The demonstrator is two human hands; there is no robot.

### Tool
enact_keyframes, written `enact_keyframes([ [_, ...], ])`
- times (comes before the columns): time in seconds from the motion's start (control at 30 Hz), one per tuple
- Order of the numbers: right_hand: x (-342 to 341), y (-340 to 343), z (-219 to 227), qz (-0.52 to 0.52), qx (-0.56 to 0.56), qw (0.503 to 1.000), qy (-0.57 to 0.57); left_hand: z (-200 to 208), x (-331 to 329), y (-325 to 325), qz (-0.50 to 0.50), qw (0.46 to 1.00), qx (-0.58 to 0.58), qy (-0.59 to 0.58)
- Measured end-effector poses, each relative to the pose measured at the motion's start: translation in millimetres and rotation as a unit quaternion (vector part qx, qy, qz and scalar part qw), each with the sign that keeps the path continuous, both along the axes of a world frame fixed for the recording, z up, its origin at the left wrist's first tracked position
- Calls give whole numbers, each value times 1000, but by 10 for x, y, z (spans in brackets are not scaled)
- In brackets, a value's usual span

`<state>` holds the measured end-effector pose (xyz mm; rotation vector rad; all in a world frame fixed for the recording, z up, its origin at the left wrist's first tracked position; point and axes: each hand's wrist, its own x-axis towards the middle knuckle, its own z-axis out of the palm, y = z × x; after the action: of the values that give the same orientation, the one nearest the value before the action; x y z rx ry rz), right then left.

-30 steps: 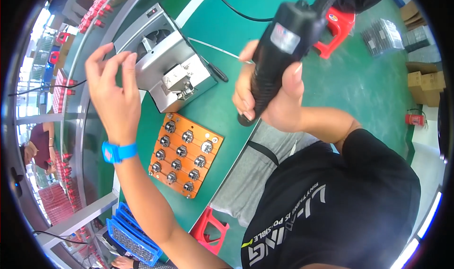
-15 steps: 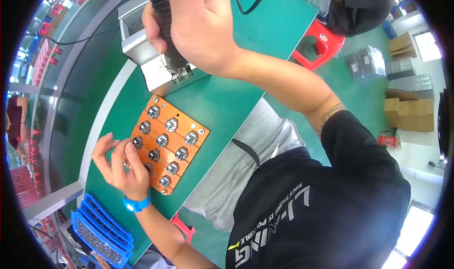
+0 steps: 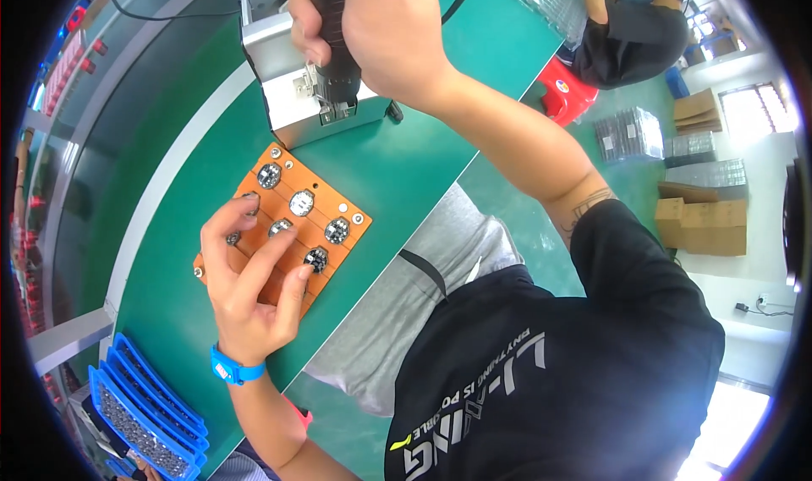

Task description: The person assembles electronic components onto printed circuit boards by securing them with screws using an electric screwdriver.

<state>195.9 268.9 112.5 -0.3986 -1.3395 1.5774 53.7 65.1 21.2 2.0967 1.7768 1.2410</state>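
Observation:
My right hand [image 3: 397,41] is wrapped round the ribbed grip of a black electric screwdriver [image 3: 333,28]. Its lower end points down at the front of a silver-white box-shaped machine [image 3: 298,127], and whether the tip touches is hidden. Below the machine lies an orange fixture plate [image 3: 319,222] holding several small round black-and-silver circuit boards [image 3: 302,203] in rows. Over the plate's near left part hovers my left hand [image 3: 247,303], fingers spread, with a blue wrist strap [image 3: 237,369]. The fingertips are at some of the boards, and the hand hides others.
Blue trays [image 3: 148,422] full of small parts stand at the lower left of the green table [image 3: 414,168]. Clear plastic trays [image 3: 541,3] lie at the far end, near a seated person in black [image 3: 634,41]. A red stool [image 3: 562,92] stands beside the table.
My left hand has moved from the plate's left edge to over its boards, fingers spreading. My right hand and the screwdriver have shifted slightly in view; the head view has shifted too.

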Motion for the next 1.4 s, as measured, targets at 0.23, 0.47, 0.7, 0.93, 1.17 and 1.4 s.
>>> enact_keyframes([
  [0.23, 108, -205, -121, -11, -50, 998, -23, 38, 24, -28, -36, 998, -32, 36],
  [0.47, 257, -601, -468, 41, -43, 998, -38, 75, 126, -15, -44, 994, -55, 86],
  [0.7, 183, -573, -827, 82, 142, 985, 46, 51, 194, -39, -42, 984, -104, 137],
  [0.93, 229, -518, -886, 112, 157, 980, 52, 31, 180, -33, -49, 984, -102, 135],
  [1.17, 108, -691, -856, 108, 131, 985, 12, 27, 176, -52, -49, 984, -106, 132],
  [1.4, 11, -589, -865, 142, 127, 981, 30, 19, 197, -52, -43, 983, -111, 138],
])
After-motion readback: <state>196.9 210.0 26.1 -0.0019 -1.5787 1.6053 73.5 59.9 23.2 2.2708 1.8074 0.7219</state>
